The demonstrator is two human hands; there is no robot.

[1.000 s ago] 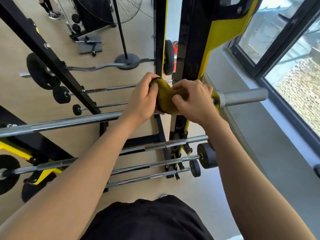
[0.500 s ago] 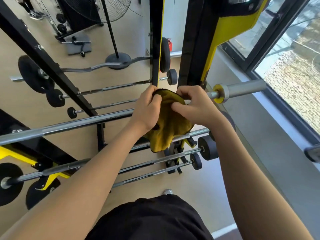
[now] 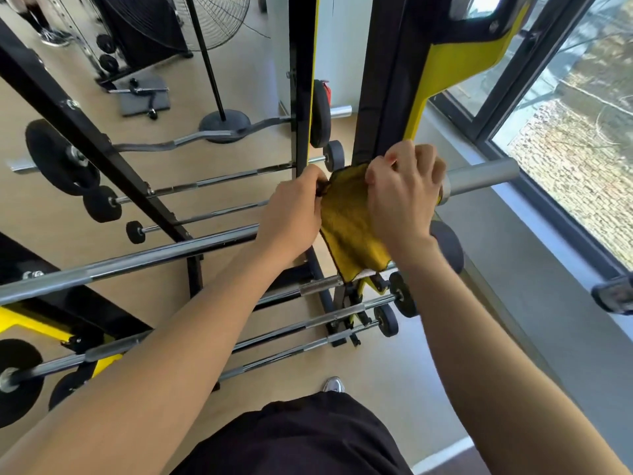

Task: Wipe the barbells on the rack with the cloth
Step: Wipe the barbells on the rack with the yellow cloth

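Note:
A yellow cloth [image 3: 349, 228] hangs spread between my two hands over the top chrome barbell [image 3: 144, 258], which lies across the black and yellow rack [image 3: 387, 97]. My left hand [image 3: 294, 214] pinches the cloth's left upper corner. My right hand [image 3: 400, 197] grips its right upper edge beside the bar's thick grey sleeve [image 3: 483, 178]. The bar section under the cloth is hidden. Lower barbells [image 3: 308, 323] with small black plates rest on the rack below.
More barbells and a curl bar [image 3: 191, 138] with black plates hang on the far side of the rack. A standing fan [image 3: 219, 121] is behind them. A large window [image 3: 565, 132] and its sill run along the right. My shoe [image 3: 334, 383] is on the tan floor.
The cloth was bunched around the bar a second ago; it has been unfolded and is now held open by both hands, higher against the rack upright. My view tilted slightly.

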